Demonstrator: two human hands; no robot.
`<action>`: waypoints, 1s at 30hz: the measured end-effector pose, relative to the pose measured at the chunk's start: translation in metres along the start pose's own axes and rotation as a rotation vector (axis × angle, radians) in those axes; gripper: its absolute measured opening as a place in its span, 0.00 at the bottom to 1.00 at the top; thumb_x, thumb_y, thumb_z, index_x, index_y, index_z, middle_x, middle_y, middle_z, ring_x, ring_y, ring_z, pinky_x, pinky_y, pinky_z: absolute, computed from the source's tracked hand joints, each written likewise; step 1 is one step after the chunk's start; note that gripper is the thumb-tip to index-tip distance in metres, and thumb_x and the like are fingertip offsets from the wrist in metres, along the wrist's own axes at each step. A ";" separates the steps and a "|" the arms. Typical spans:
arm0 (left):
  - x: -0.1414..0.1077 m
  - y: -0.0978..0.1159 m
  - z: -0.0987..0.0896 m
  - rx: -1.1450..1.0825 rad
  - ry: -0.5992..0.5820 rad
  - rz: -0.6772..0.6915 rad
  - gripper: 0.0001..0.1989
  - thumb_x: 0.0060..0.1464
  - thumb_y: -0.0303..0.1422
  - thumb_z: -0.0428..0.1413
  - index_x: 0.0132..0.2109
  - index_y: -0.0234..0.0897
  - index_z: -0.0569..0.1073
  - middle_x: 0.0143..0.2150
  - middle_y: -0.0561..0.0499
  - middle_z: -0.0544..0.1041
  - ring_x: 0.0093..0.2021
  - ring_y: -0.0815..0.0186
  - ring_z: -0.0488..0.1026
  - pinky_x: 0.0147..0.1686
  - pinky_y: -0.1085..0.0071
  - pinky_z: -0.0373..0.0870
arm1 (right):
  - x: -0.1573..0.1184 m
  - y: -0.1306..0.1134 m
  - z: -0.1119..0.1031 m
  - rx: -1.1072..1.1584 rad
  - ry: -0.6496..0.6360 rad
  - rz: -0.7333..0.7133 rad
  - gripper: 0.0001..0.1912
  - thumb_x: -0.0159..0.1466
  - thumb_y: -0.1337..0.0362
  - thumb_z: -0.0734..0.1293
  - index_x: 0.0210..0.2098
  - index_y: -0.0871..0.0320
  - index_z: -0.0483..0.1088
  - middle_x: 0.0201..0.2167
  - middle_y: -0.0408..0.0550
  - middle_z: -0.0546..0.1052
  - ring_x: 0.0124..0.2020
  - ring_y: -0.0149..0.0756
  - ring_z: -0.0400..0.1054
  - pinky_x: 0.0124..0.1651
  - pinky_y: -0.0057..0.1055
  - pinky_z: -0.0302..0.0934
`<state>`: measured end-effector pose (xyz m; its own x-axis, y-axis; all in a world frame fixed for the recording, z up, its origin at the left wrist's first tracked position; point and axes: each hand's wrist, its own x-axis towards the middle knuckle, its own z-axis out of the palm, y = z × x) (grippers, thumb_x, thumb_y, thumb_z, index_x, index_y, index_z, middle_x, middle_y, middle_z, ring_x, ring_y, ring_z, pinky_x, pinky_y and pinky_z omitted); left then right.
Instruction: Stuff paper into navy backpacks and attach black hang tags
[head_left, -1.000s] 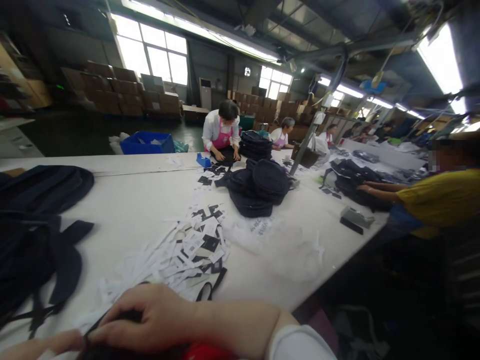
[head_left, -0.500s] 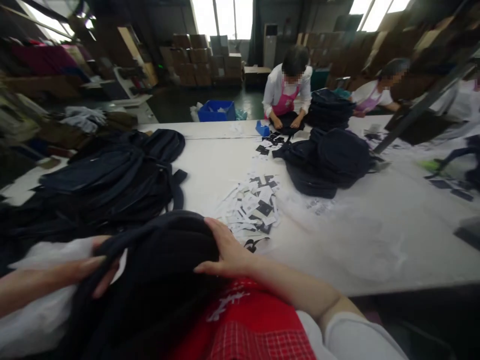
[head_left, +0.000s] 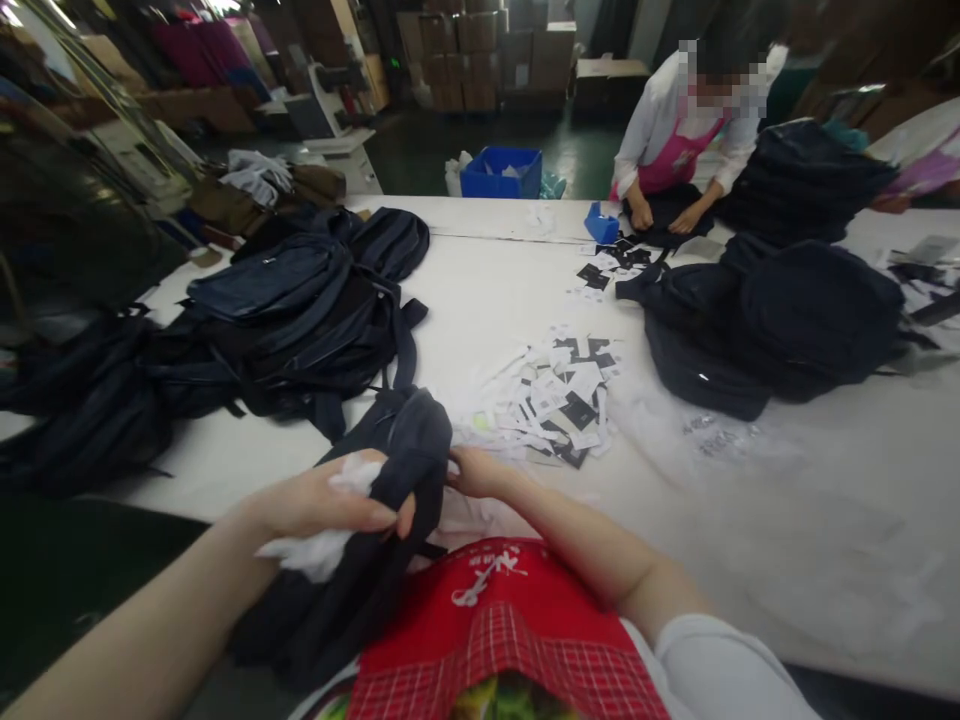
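A dark navy backpack is held up at the table's near edge, in front of the red apron. My left hand is closed on its side, thumb in front and a fingertip showing beyond the fabric. Crumpled white thin material is bunched at that same hand. At the bag's right edge is my right hand, its fingers bent against the fabric and partly hidden behind it. A loose heap of white and black tags lies just beyond my right hand.
Dark backpacks are piled on the left and right of the white table. Clear plastic bags lie at right. Across the table, a co-worker handles a dark bag beside a blue tape dispenser. A blue bin stands behind.
The view has swung left and down. The backpack has been turned and looks narrower. My right hand has moved from its rounded top to its right edge; my left hand keeps hold.
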<state>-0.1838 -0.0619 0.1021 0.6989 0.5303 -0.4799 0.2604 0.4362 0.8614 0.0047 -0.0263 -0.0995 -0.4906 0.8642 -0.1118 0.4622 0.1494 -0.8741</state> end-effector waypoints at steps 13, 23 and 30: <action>0.139 -0.068 -0.012 -0.470 -0.002 0.134 0.13 0.51 0.38 0.60 0.31 0.30 0.74 0.44 0.38 0.79 0.36 0.64 0.75 0.40 0.69 0.69 | -0.004 0.211 -0.173 -0.604 0.254 0.785 0.37 0.57 0.58 0.70 0.61 0.68 0.60 0.58 0.68 0.67 0.61 0.54 0.60 0.59 0.41 0.55; 0.139 -0.059 -0.019 -0.413 0.007 0.016 0.16 0.47 0.41 0.63 0.32 0.30 0.75 0.28 0.45 0.78 0.25 0.68 0.72 0.23 0.76 0.65 | 0.003 0.231 -0.180 -0.510 0.249 0.732 0.13 0.66 0.57 0.65 0.42 0.62 0.72 0.47 0.53 0.75 0.52 0.43 0.67 0.58 0.47 0.57; 0.081 -0.031 -0.049 -0.044 -0.079 0.068 0.13 0.45 0.40 0.64 0.32 0.34 0.76 0.24 0.50 0.76 0.24 0.65 0.72 0.23 0.72 0.68 | -0.021 0.184 -0.201 -0.101 0.427 0.527 0.12 0.61 0.56 0.65 0.31 0.58 0.72 0.46 0.54 0.76 0.52 0.41 0.67 0.57 0.37 0.57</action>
<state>-0.1678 0.0031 0.0288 0.7645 0.5018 -0.4045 0.1822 0.4337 0.8824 0.2484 0.0796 -0.1633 0.1432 0.9445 -0.2957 0.6361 -0.3167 -0.7036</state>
